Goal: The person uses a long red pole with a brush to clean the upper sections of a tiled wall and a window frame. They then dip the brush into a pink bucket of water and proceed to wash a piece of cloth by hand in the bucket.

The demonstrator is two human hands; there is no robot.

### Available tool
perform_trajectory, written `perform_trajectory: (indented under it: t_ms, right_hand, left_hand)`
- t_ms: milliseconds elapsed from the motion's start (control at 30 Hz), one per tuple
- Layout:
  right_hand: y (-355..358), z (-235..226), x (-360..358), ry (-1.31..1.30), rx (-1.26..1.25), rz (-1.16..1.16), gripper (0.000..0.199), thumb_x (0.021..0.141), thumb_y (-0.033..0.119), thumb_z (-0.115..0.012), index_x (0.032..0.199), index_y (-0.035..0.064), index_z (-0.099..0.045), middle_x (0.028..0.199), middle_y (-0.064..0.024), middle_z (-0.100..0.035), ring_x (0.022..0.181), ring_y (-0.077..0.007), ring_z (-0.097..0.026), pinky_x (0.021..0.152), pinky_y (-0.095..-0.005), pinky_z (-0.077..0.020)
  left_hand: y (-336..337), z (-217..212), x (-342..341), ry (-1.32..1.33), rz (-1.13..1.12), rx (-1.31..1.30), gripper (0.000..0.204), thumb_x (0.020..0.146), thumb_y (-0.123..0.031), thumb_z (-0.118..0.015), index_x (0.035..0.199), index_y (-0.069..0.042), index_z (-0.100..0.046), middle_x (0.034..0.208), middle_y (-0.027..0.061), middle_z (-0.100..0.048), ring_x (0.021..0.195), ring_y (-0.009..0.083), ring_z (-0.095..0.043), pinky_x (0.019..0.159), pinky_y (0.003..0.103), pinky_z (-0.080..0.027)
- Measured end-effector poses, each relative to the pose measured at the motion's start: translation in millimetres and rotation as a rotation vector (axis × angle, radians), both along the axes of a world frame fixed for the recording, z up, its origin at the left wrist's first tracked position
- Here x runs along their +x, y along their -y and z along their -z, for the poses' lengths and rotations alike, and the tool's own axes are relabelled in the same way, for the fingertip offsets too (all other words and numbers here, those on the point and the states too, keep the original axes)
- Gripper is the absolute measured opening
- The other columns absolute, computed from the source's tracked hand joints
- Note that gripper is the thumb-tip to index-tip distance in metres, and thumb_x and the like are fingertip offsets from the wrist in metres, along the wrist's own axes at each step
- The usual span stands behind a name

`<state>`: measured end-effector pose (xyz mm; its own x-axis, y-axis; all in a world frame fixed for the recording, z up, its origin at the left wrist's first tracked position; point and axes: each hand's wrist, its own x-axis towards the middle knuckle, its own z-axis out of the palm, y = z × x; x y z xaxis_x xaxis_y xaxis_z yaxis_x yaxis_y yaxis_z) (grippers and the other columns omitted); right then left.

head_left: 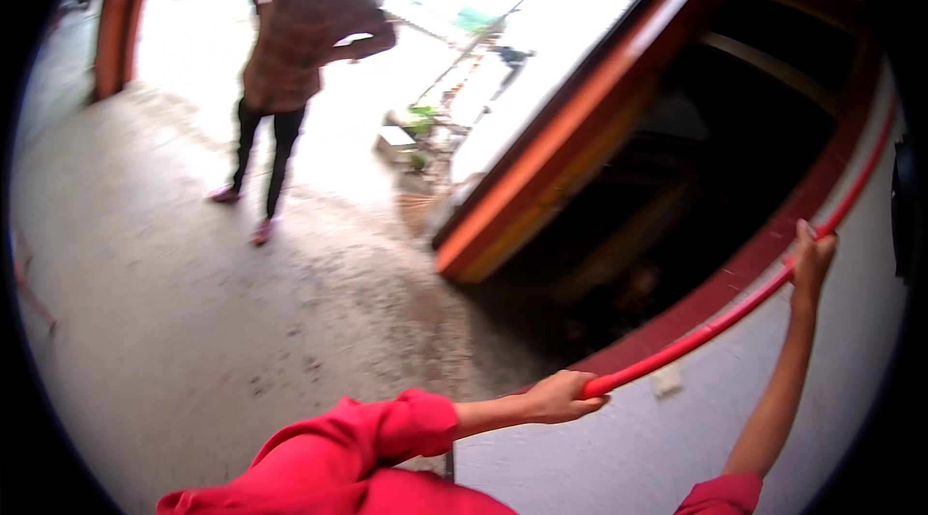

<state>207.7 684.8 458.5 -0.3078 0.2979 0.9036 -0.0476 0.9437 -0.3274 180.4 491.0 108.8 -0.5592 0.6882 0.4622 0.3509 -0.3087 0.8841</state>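
A long red pole (710, 329) slants from the lower middle up along the right side, bent by the lens. Its near end is in my left hand (561, 397), with the fingers wrapped round it. Farther up, my right hand (812, 259) grips the same pole at a raised arm's reach. Beyond that hand the pole runs on toward the upper right, where its far end cannot be made out. Both of my sleeves are red.
A person in a checked shirt (290, 37) stands ahead at the left, by the bright opening. An orange door frame (541, 177) borders a dark doorway. A broom head (418, 213) leans near its foot. The white wall (561, 467) beside me carries a small switch plate (666, 381).
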Motion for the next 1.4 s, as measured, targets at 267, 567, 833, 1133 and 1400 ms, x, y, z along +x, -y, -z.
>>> perform_trajectory:
  t_ms: [267, 567, 833, 1133, 1400]
  right_hand:
    - [65, 190, -79, 0.01, -0.211, -0.404, 0.04, 0.09, 0.024, -0.055, 0.116, -0.0027, -0.042, 0.082, -0.0102, -0.05, 0.041, -0.0112, -0.044, 0.034, -0.021, -0.0385]
    - [180, 411, -87, 0.581, -0.762, -1.076, 0.026, 0.086, 0.006, -0.056, 0.104, 0.0022, -0.037, 0.074, -0.0088, -0.048, 0.044, -0.0187, -0.054, 0.041, -0.0304, -0.0486]
    - [276, 458, -44, 0.721, -0.758, -1.563, 0.023, 0.086, 0.001, -0.054, 0.1, 0.0022, -0.035, 0.075, -0.0111, -0.051, 0.055, -0.0233, -0.061, 0.05, -0.0353, -0.056]
    - [368, 439, 36, 0.933, -0.291, -2.088, 0.025, 0.09, 0.015, -0.055, 0.101, 0.0018, -0.037, 0.082, -0.015, -0.062, 0.076, -0.0231, -0.063, 0.074, -0.0364, -0.0509]
    - [484, 317, 90, 0.559, -0.62, -2.224, 0.048, 0.096, 0.039, -0.042, 0.127, 0.0037, -0.038, 0.09, -0.0065, -0.057, 0.065, -0.0136, -0.056, 0.059, -0.024, -0.0474]
  left_hand:
    - [18, 184, -6, 0.105, -0.261, -0.029, 0.026, 0.078, -0.024, -0.062, 0.073, 0.0, -0.056, 0.055, 0.0136, -0.052, 0.053, 0.0213, -0.052, 0.054, 0.038, -0.042]
    - [187, 286, 131, 0.7, -0.576, -0.543, 0.038, 0.077, -0.045, -0.063, 0.085, -0.008, -0.062, 0.073, 0.0113, -0.062, 0.075, 0.0197, -0.061, 0.066, 0.041, -0.042]
    - [252, 391, 238, 0.689, -1.105, -0.702, 0.016, 0.074, -0.026, -0.06, 0.085, -0.015, -0.062, 0.083, 0.009, -0.064, 0.08, 0.031, -0.06, 0.067, 0.043, -0.043]
    - [298, 391, 317, 0.857, -1.566, -0.83, 0.01, 0.074, -0.023, -0.06, 0.081, -0.015, -0.063, 0.082, 0.0107, -0.064, 0.081, 0.0357, -0.06, 0.067, 0.047, -0.047]
    - [329, 431, 373, 0.816, -1.755, -0.745, 0.033, 0.072, -0.041, -0.067, 0.077, -0.008, -0.064, 0.074, 0.0159, -0.062, 0.075, 0.0334, -0.061, 0.068, 0.043, -0.047]
